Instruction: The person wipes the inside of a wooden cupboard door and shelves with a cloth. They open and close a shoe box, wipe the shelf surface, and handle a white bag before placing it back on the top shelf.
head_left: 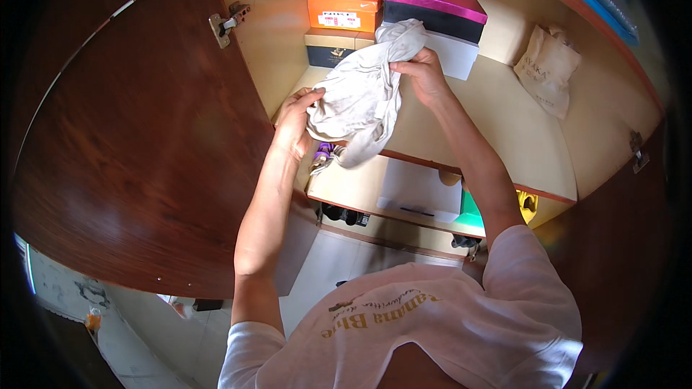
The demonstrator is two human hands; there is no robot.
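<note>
A crumpled white cloth [359, 92] is stretched between my two hands, above the front part of a wooden cabinet shelf [503, 113]. My left hand [297, 116] pinches its left edge between thumb and fingers. Higher up and to the right, my right hand [421, 75] grips a bunched, twisted part of it. The cloth's lower end hangs past the shelf's front edge. Behind it, an orange Nike shoe box [343, 2] rests on a tan and dark box [330, 47]. Beside these, a black box with a magenta lid [435, 11] sits on a pale box [454, 54].
A beige fabric bag [549, 70] leans against the cabinet's right wall. The lower shelf holds a purple-strapped shoe [323, 154], a white box [419, 189], a green box [471, 210] and a yellow item [527, 205]. A dark wooden door [135, 135] stands open at left.
</note>
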